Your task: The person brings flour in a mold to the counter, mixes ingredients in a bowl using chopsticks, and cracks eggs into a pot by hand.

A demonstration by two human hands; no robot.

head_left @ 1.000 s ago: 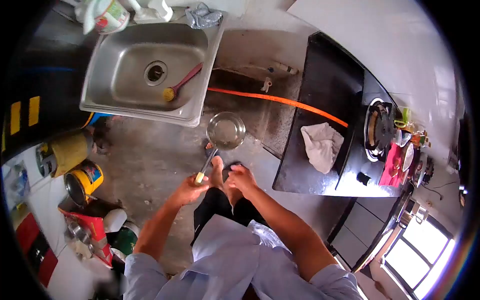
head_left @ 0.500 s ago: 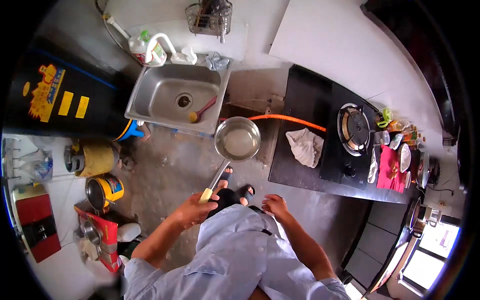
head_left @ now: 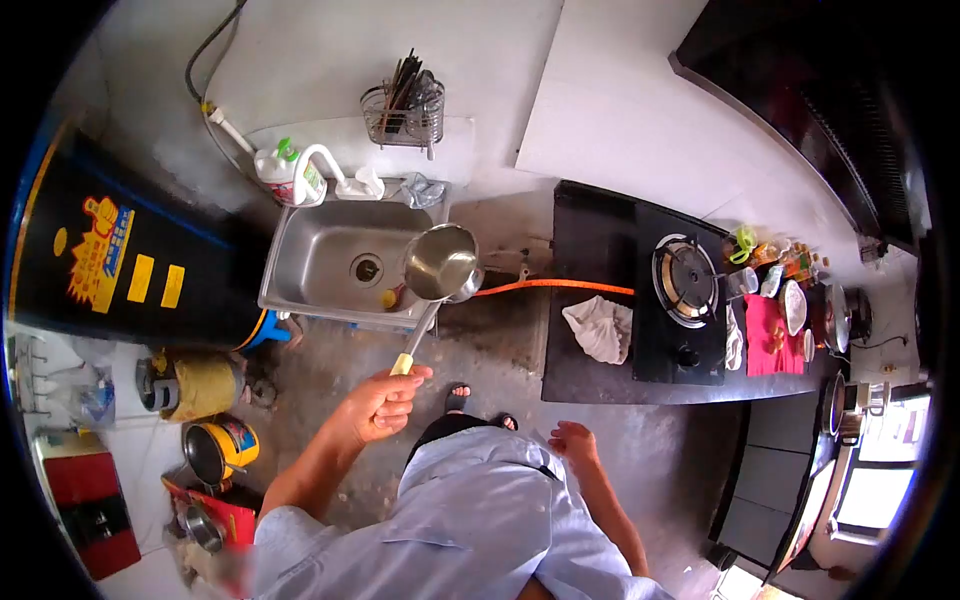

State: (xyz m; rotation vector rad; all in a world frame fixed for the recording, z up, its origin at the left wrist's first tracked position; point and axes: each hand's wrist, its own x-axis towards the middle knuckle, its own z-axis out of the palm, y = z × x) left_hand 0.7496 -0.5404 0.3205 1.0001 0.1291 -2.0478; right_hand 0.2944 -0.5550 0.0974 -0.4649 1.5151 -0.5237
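My left hand (head_left: 382,405) is wrapped round the cream-coloured grip of a metal water dipper (head_left: 440,262), a round steel bowl on a long handle. The bowl hangs tilted over the right front corner of the steel sink (head_left: 290,305), with its shiny inside showing. Behind it, a scrubbing brush (head_left: 389,298) lies in the sink, mostly hidden by the bowl. My right hand (head_left: 573,440) hangs near my waist, fingers loosely bent, holding nothing.
The black counter (head_left: 590,385) on the right bears a crumpled cloth (head_left: 600,329) and a gas burner (head_left: 686,280). An orange hose (head_left: 560,284) runs between sink and counter. A white faucet (head_left: 325,160) stands behind the sink; a yellow bucket (head_left: 240,443) is at the left.
My left hand has raised the dipper up and left, from over the floor to the sink's corner, and its bowl has tilted. My right hand has shifted slightly and remains empty.
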